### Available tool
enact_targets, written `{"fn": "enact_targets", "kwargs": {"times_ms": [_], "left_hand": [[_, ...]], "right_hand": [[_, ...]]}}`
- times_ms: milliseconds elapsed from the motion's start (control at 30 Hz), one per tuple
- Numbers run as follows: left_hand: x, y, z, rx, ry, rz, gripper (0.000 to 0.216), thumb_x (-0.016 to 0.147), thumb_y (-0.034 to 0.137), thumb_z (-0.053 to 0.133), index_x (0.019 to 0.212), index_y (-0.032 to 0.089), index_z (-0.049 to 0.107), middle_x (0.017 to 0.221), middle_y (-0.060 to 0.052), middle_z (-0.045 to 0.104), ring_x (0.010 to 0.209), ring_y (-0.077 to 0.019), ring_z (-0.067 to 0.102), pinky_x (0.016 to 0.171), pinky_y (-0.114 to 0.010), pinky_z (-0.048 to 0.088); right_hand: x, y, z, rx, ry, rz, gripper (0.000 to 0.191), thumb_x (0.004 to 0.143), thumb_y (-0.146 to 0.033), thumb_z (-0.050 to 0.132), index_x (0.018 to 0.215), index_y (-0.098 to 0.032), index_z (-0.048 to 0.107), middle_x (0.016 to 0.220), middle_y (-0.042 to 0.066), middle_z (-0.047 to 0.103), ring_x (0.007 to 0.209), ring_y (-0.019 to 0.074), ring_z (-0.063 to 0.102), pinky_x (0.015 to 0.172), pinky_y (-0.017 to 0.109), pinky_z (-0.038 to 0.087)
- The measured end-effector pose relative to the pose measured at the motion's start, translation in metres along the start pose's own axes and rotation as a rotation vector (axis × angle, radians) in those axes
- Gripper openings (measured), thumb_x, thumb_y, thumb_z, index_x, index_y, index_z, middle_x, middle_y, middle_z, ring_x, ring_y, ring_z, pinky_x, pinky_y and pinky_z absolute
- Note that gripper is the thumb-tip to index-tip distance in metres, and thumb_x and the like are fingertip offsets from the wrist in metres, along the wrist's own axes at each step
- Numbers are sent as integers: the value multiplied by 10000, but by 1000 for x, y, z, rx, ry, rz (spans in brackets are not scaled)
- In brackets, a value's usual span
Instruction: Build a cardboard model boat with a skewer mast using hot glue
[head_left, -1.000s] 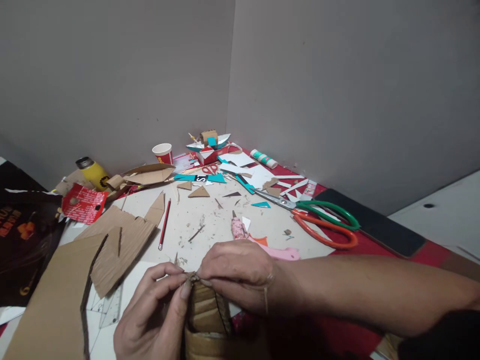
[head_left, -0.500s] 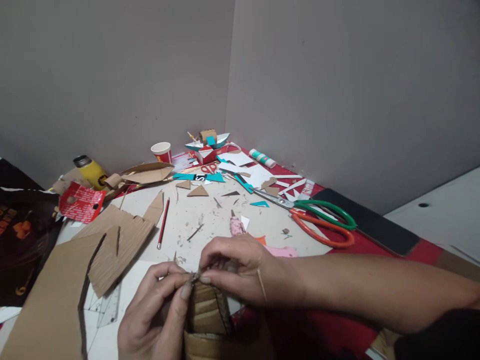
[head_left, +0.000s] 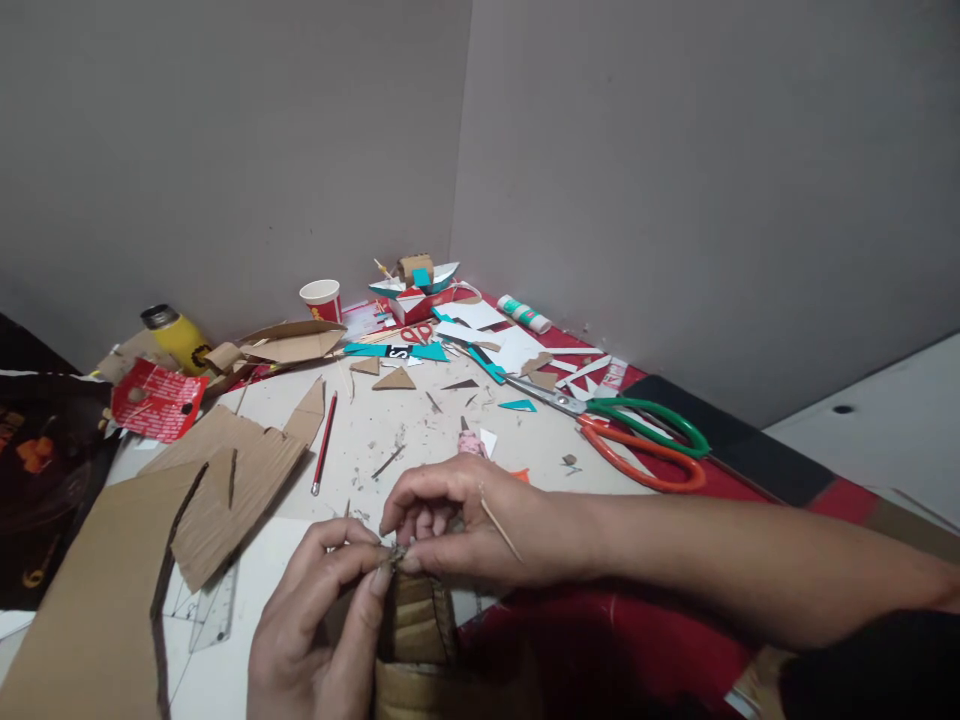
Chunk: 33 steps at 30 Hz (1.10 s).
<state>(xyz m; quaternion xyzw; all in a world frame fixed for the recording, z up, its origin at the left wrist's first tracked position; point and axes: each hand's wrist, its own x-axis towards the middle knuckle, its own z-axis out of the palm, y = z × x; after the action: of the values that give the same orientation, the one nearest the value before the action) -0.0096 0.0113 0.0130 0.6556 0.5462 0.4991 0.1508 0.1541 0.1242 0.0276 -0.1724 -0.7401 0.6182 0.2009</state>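
Where the left hand (head_left: 311, 615) and right hand (head_left: 469, 525) meet: the upper edge of a layered cardboard form (head_left: 415, 622) is positioned, at bottom centre.
Left grip: closed; the edge is pinched between thumb and forefinger.
Right grip: thumb is set against the same edge, forefinger arched above; whether anything is gripped cannot be told.
Pencil (head_left: 324, 445): laid on the tabletop (head_left: 397, 418), beyond the left hand.
Scissors (head_left: 579, 407): laid beyond the right forearm, green and orange handles directed right.
Pink tool (head_left: 471, 443): partly covered by the right hand.
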Motion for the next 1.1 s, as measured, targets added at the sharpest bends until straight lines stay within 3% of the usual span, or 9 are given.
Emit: {"fn": "enact_targets", "kwargs": {"times_ms": [133,300,500,700,833,1000,1100], "left_hand": [[-1,-2,0,37,-25,18,148,821,108,609,885,215,688,919,-49,650,878,-167,648,734,-236,540],[-1,-4,1,37,-16,-13,123,827,131,617,872,223,686,943,-54,635,910,-170,642,734,-237,543],[-1,1,0,3,-32,-63,121,832,148,620,872,232,696,946,-51,635,908,-165,645,732,-230,549],[0,-2,2,-74,-31,-138,87,831,171,629,822,229,694,931,-47,633,880,-157,650,737,-224,551],[1,-3,7,-272,-41,-328,39,816,226,659,803,207,690,946,-56,628,866,-169,671,708,-224,560],[8,11,9,-637,70,-780,265,699,274,783,868,208,590,768,-13,676,691,-139,678,622,-190,519],[16,13,5,-792,132,-826,324,671,297,796,898,199,587,837,-38,707,770,-178,699,685,-225,530]], "right_hand": [[1,-1,-2,22,-16,31,155,749,-136,673,893,-131,615,708,-34,552,613,67,479,574,178,428],[1,-2,-4,-14,-25,6,326,722,-169,728,983,-172,532,732,-48,528,641,83,524,546,170,436],[-1,-6,-1,-58,-26,-153,300,720,13,612,930,-171,505,859,-28,526,688,57,497,586,149,447],[-2,-8,0,-135,-27,-176,263,747,1,575,942,-162,506,818,-29,517,698,68,506,578,156,442],[-2,-7,1,-206,-7,-252,254,746,7,562,933,-159,511,794,-36,504,675,61,484,586,155,429],[-3,-4,3,-167,-6,-244,242,751,-18,560,932,-171,510,804,-33,512,642,54,465,552,146,413],[-2,-5,1,-157,38,-240,252,732,-11,543,921,-175,511,792,-37,501,645,58,464,536,147,396]]}}
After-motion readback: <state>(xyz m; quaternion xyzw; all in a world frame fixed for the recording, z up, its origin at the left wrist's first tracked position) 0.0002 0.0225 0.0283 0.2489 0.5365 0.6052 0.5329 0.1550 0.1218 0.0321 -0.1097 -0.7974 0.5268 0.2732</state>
